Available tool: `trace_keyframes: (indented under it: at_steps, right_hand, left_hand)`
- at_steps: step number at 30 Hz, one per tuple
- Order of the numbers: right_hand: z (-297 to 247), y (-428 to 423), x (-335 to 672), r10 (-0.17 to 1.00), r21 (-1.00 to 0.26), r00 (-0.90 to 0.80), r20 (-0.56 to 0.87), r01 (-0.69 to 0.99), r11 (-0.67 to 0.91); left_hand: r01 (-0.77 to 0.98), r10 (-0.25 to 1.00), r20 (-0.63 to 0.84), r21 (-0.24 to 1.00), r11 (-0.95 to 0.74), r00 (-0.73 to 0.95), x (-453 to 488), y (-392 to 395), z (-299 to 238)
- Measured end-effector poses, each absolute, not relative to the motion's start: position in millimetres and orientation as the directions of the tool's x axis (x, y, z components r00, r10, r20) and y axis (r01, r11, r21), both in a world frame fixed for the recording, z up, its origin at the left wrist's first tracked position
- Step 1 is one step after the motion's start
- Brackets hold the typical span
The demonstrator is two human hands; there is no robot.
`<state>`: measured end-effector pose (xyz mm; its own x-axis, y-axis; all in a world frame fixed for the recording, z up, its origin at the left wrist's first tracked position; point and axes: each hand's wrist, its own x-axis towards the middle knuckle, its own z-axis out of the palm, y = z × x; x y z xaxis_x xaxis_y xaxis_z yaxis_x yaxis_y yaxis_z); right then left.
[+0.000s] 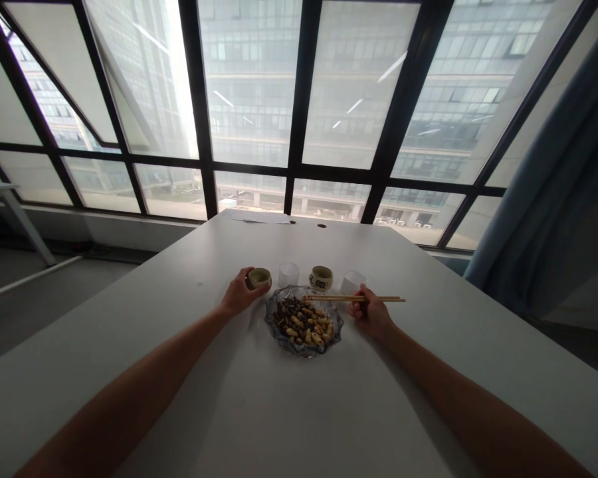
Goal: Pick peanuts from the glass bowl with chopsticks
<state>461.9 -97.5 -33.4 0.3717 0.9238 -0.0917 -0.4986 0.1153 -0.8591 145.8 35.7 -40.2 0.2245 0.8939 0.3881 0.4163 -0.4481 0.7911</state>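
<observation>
The left hand [242, 293] grips the left cup [260, 277], its fingers curled round the outer side and the thumb along the near side; whether that cup rests on the counter [279, 411] or is slightly raised, I cannot tell. The right hand [373, 315] is closed on the chopsticks [336, 298], which lie nearly level and point left, their tips over the far part of the bowl [306, 352]. The bowl, of glass with a wavy rim, stands on the counter between the two hands and holds peanuts [313, 330] at the right and front, and dark pieces [286, 311] at the left and back. Behind it stands the right cup [321, 278], with dark writing on its side, between two whitish, see-through tubs [289, 273]. Paper [259, 217] lies at the counter's far end, before tall windows [252, 79]; a blue curtain [543, 159] hangs at the right
</observation>
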Motion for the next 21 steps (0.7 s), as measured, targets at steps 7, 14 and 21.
trace_keyframes:
  at_steps: [7,14,21]
  right_hand:
    - [-40,-103,457,0.910,-0.845,0.413,-0.026,-0.496,0.201]
    - [-39,-104,454,0.925,-0.818,0.361,-0.119,-0.564,0.115]
    - [-34,-105,448,0.899,-0.838,0.411,-0.151,-0.536,0.104]
  left_hand:
    - [0.425,0.888,0.392,0.779,-0.460,0.242,144,32,-38]
    - [0.442,0.869,0.425,0.748,-0.495,0.254,142,38,-46]
    - [0.591,0.706,0.620,0.443,-0.675,0.342,150,36,-31]
